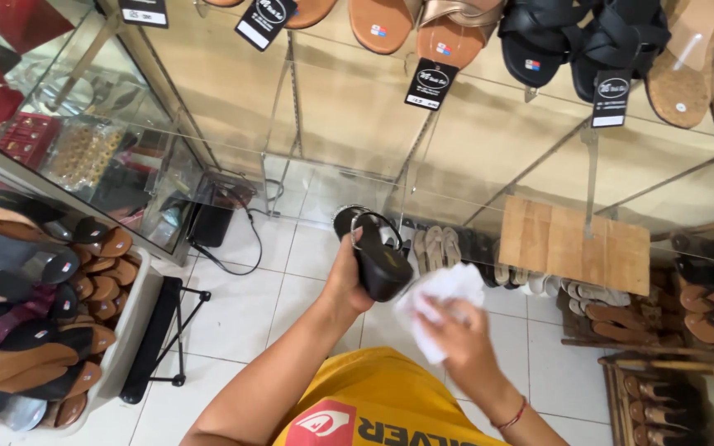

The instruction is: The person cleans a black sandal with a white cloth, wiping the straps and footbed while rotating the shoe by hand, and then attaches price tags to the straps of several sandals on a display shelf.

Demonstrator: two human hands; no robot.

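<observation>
My left hand (349, 277) grips a black wedge sandal (378, 256) with a thin strap, held up over the white tiled floor near the middle of the view. My right hand (460, 339) holds a crumpled white cloth (440, 301) pressed against the right side of the sandal. A red band sits on my right wrist. My yellow shirt fills the bottom centre.
A glass shelf (349, 116) above carries tan and black sandals with hanging black tags. A white bin (126, 330) of brown and black sandals stands at left, with a black stool (159, 330) beside it. More sandals line the floor and wooden racks (671, 363) at right.
</observation>
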